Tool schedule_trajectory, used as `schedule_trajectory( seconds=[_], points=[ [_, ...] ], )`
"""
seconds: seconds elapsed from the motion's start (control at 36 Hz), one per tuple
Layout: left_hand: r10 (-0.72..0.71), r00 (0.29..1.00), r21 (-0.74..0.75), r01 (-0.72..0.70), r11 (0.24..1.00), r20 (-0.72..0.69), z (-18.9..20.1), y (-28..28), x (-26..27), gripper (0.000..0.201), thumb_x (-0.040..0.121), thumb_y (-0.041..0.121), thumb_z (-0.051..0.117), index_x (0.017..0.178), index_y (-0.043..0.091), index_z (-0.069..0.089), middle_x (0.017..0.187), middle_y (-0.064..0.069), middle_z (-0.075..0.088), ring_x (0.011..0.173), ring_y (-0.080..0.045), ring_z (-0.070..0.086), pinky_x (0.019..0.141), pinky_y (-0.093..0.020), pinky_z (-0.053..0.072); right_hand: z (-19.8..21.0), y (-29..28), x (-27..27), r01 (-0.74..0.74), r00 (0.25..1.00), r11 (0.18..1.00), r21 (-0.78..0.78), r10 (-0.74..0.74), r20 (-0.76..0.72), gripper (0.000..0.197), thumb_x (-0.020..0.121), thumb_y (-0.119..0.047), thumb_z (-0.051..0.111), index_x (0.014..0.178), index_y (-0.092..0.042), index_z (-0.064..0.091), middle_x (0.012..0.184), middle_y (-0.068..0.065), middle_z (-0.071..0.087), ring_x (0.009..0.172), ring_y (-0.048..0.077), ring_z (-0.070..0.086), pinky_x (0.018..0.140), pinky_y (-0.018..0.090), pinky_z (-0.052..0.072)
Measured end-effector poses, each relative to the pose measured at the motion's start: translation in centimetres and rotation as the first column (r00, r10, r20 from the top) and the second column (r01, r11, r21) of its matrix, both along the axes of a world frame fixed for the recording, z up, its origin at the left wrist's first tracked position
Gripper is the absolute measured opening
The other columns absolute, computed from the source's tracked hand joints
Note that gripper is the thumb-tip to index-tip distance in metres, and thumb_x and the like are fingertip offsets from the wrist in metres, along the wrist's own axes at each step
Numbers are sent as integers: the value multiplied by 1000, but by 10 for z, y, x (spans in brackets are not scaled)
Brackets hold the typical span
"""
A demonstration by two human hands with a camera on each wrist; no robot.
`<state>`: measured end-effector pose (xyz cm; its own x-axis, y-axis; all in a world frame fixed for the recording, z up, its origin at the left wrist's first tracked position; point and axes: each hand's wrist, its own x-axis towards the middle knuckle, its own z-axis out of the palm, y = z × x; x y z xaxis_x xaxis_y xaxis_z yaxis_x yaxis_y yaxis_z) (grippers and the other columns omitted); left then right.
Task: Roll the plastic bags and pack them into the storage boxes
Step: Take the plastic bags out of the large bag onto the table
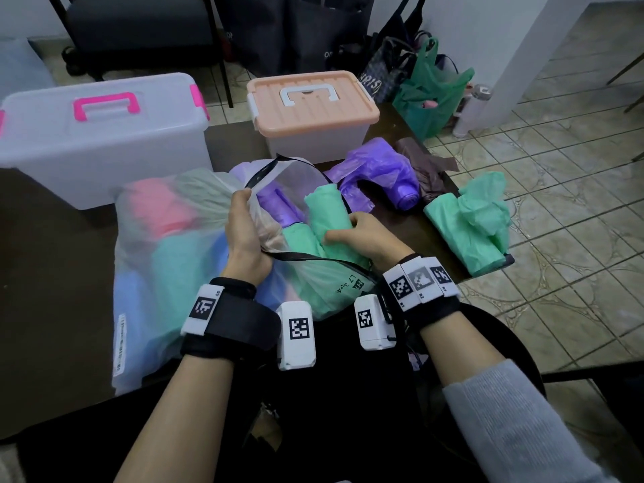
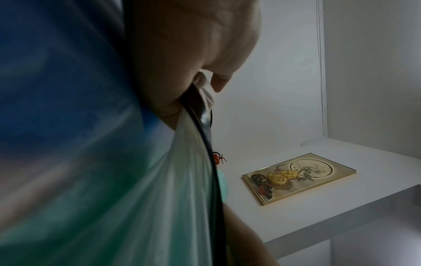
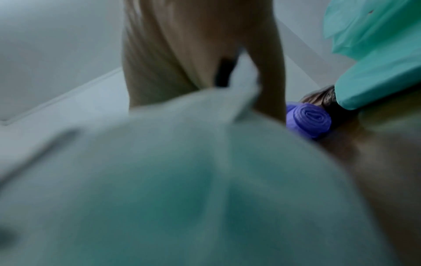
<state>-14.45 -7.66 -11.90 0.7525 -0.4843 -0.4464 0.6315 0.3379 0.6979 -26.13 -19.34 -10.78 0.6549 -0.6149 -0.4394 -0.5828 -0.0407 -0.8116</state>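
A large clear zip bag lies on the dark table, stuffed with rolls of green, purple, pink and blue plastic bags. My left hand grips its black-edged rim and holds the mouth up. My right hand reaches into the mouth and grips a green roll. A second green roll and a purple roll sit beside it inside. In the right wrist view the bag is a blur.
Two lidded storage boxes stand behind: a clear one with pink handle and one with a peach lid. To the right lie a purple roll, a brown bag and a green roll near the table's edge. Bags stand on the floor.
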Motion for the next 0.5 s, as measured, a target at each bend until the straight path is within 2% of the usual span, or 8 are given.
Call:
schedule_trajectory(
  seconds=[0.06,0.08,0.17,0.22,0.28,0.36,0.44,0.5],
  points=[
    [2,1000,-4,-2,1000,-1,0,0,-1,53,58,41,63,104,16,60,101,-7,55,93,-23,55,88,-41,48,5,0,-2,50,995,999,13,-51,84,20,75,-9,72,88,-13,57,89,6,65,71,14,62,68,28,53],
    [6,1000,-4,-6,1000,-2,0,1,0,50,61,41,62,104,15,59,101,-7,55,93,-23,55,87,-39,48,9,-1,-3,78,989,997,21,-80,127,20,76,-8,72,90,-12,58,90,6,65,72,14,62,69,28,53],
    [12,1000,3,-12,1000,-1,0,0,0,50,58,41,63,101,16,57,97,-6,51,90,-22,51,82,-36,45,21,-9,-5,186,952,983,9,-182,247,35,78,-9,71,110,-5,55,103,11,66,80,17,64,74,29,55],
    [11,1000,6,-11,1000,0,0,0,0,44,61,40,62,98,17,57,92,-4,52,86,-21,52,79,-34,46,32,-16,-8,253,929,966,-57,-227,293,44,76,-17,72,114,-6,54,112,12,65,90,20,65,81,36,55],
    [8,1000,6,-8,1000,6,-1,0,1,32,72,40,58,95,17,57,87,-2,54,78,-19,55,72,-30,49,43,-25,-14,316,914,936,-154,-257,313,48,71,-25,72,113,-9,54,112,9,65,97,22,64,88,42,53],
    [2,1000,-12,-2,1000,-1,-1,1,1,34,81,37,53,105,14,58,98,-5,58,85,-22,59,75,-32,53,56,-44,-29,360,926,856,-370,-282,249,48,74,-25,72,116,-7,56,115,9,63,102,24,61,92,39,49],
    [1,1000,-21,-1,1000,-4,1,0,-1,46,72,38,56,112,14,59,104,-7,59,93,-24,59,87,-38,51,58,-59,-45,310,948,757,-575,-293,126,54,74,-27,72,119,-5,54,119,12,60,108,28,56,85,32,43],
    [-1,1000,-26,1,1000,0,2,1,-2,51,72,37,56,117,13,60,107,-7,61,95,-25,60,93,-41,49,52,-64,-53,286,946,715,-638,-317,69,56,74,-25,72,120,-3,50,120,15,57,110,32,54,85,36,42]
  ],
)
